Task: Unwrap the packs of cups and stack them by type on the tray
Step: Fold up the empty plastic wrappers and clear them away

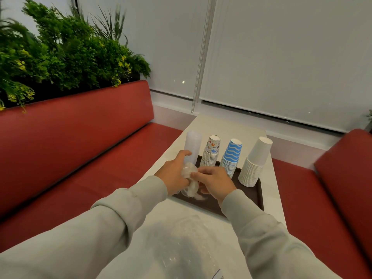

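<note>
Wrap (190, 177), crumpled into a pale bunch, sits between both hands at the foot of the clear cup stack (193, 144), and the next move turns on that relation: the stack stands upright, long axis vertical, at the far-left corner of the tray (248, 195), while the film trails down and toward the person, away from it. The left hand (176, 171) is the nearer one to the stack; its fingers curl round the bunched film, with the forefinger reaching up against the stack's lower wall. The right hand (215, 182) pinches the same bunch from the other side, fingers bent. Freeing the film probably means drawing it toward the tray's near edge without tipping the stack into the patterned stack (211, 154) just beside it. The blue-wave stack (231, 158) and white stack (255, 162) stand further right on the tray
</note>
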